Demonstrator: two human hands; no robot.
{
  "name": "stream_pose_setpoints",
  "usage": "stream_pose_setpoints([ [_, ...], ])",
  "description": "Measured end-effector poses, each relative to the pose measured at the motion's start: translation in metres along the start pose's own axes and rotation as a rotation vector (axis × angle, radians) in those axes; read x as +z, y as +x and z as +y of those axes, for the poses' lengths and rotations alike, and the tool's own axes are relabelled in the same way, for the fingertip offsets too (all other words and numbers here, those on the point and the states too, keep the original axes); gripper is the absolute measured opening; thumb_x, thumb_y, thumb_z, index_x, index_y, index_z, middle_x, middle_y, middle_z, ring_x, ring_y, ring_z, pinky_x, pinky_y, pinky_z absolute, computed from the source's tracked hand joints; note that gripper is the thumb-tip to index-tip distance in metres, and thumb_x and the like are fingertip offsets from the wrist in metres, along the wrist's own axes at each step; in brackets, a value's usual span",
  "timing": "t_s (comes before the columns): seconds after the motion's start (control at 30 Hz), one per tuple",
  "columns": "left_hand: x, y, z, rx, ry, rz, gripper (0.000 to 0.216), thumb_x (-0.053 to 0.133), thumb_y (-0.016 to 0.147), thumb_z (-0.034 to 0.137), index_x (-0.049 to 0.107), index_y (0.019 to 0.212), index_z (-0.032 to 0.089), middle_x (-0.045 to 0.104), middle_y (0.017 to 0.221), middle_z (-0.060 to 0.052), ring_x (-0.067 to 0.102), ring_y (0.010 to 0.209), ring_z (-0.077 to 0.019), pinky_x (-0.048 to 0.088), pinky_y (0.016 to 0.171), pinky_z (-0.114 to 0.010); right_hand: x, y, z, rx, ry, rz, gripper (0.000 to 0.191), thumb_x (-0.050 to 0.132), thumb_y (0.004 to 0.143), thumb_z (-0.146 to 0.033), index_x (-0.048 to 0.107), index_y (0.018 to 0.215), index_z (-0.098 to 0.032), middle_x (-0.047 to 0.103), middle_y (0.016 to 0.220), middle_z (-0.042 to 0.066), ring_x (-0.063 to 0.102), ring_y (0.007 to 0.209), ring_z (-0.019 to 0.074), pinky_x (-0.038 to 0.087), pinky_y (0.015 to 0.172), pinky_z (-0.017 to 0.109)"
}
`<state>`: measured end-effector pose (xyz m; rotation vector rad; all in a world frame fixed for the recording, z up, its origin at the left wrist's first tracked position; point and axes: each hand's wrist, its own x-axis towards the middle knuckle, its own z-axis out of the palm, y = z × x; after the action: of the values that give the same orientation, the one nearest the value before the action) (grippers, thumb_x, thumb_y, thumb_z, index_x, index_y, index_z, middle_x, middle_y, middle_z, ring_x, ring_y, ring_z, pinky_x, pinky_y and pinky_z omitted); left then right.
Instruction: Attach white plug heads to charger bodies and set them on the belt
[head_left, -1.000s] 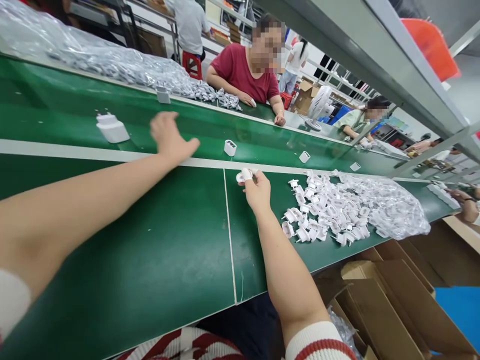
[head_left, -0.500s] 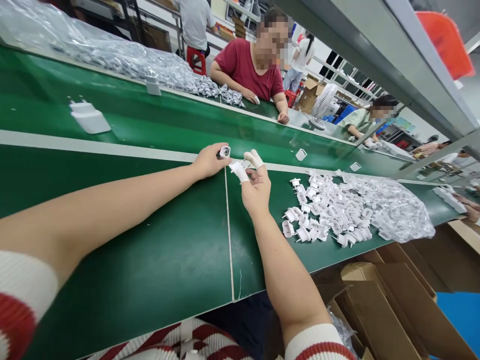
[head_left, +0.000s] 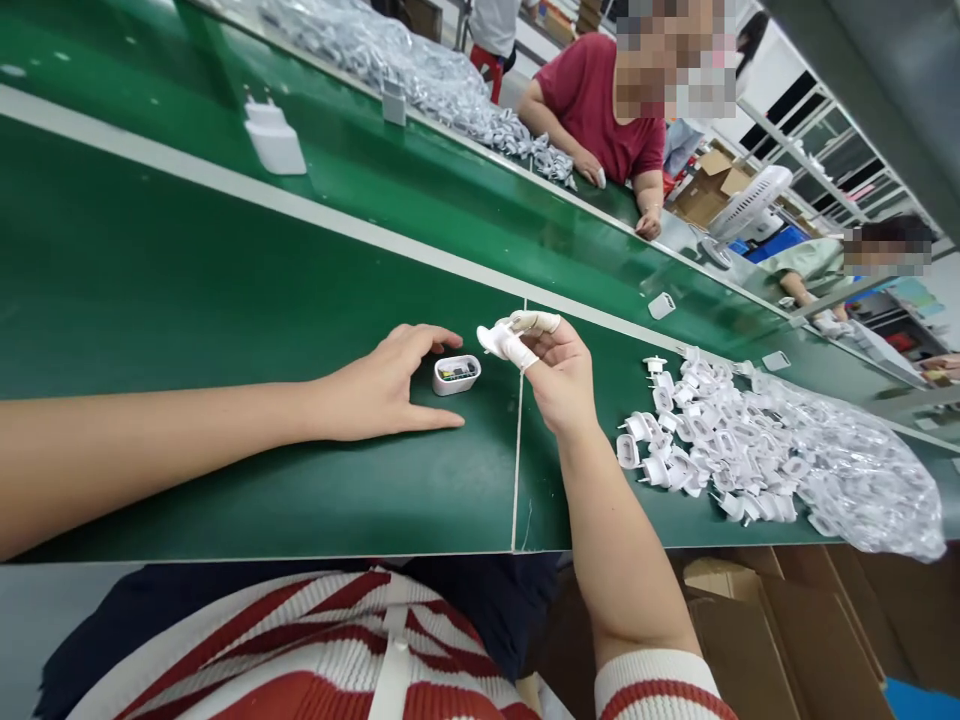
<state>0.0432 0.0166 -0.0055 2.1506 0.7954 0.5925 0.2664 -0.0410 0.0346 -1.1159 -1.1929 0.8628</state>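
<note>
The person's left hand [head_left: 390,390] rests over the matte green tabletop [head_left: 300,490] in a released state: thumb and fingers are spread to either side of an oval, open-topped white plastic housing [head_left: 456,377], with visible gaps between. The housing stands upright on the tabletop, opening upward, with dark and yellow internal parts exposed.

The right hand [head_left: 562,380] grasps a small white plastic plug cap [head_left: 491,340] between thumb and fingers, whose tips wear white covers. The cap is raised above the tabletop, just beyond and to the right of the housing, and does not touch it. The covered fingers hide part of the cap.

To the right of the right forearm lies a loose heap of white plastic plug caps [head_left: 701,435]. Its far end adjoins a crumpled transparent plastic bag [head_left: 877,480] containing similar white parts.

A straight white strip [head_left: 322,225] separates the tabletop from a glossy green lane [head_left: 480,225]. On the lane, a white two-pin charger [head_left: 276,140] lies at the left and a single white housing [head_left: 662,306] at the right. Across the lane sits a co-worker in a dark red shirt [head_left: 585,85], near a white fan [head_left: 750,205].
</note>
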Motion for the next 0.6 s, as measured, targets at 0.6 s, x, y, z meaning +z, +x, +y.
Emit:
stream_pose_setpoints([
  [0.6,-0.006,0.004,-0.004,0.002,-0.12,-0.029,0.039,0.063,0.085,0.057,0.074,0.105,0.025,0.071,0.101,-0.005,0.063,0.101,-0.0266,0.049,0.088,-0.035,0.019,-0.019,-0.011,-0.418,-0.75,-0.261,0.019,0.066,0.099,-0.02,0.075,0.112,-0.03,0.081,0.111,0.004,0.075,0.1,0.0221,0.064,0.096,0.044],
])
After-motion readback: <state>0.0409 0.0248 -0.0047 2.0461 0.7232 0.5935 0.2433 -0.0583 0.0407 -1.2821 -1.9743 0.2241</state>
